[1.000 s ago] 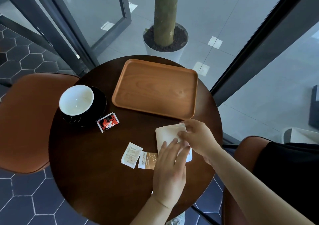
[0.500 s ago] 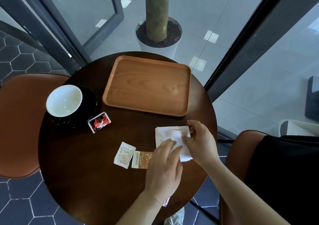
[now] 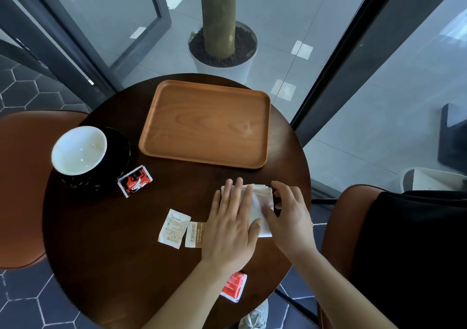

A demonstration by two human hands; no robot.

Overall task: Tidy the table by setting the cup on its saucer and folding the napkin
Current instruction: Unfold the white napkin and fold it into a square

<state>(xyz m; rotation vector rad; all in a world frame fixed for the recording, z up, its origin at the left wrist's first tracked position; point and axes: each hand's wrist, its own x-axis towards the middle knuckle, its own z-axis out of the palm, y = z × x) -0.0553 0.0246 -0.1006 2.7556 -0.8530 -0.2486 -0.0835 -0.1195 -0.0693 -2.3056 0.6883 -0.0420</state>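
While the white folded paper napkin point(image 3: 260, 202) is lying on the round dark wooden bench point(image 3: 113, 265), near its right edge and just in front of the rectangular wooden tray point(image 3: 207, 124), it is being pressed flat by the left hand point(image 3: 232, 225), fingers straight. Its right edge is being pinched between curled fingers and thumb of the right hand point(image 3: 290, 217). The black cup with white inside point(image 3: 78, 151) is being carried by the black saucer point(image 3: 125, 149) at bench left, beside a red sachet point(image 3: 135, 181).
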